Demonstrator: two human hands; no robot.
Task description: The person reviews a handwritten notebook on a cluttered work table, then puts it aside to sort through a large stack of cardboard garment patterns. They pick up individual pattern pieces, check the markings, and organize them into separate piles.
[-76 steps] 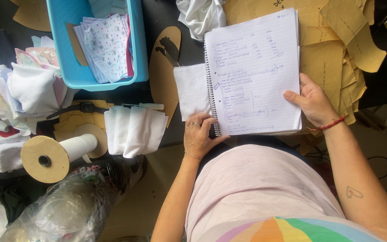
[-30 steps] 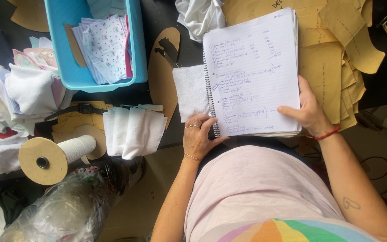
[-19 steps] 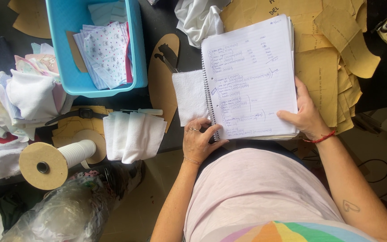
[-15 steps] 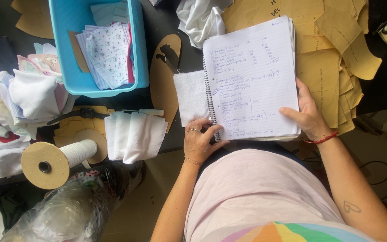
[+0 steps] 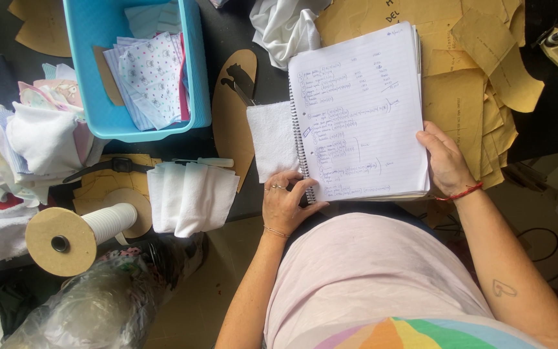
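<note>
White spiral notebook (image 5: 360, 113) rests propped over the tabletop (image 5: 227, 29) edge against you: your left hand (image 5: 285, 205) clasps its bottom corner, your right hand (image 5: 445, 160) its side. Slacken either grip and it likely slides into your lap.

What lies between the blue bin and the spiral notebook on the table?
In the head view, a brown oval cardboard pattern piece lies between the blue bin and the spiral notebook, with a white cloth piece beside the notebook's spiral edge.
</note>
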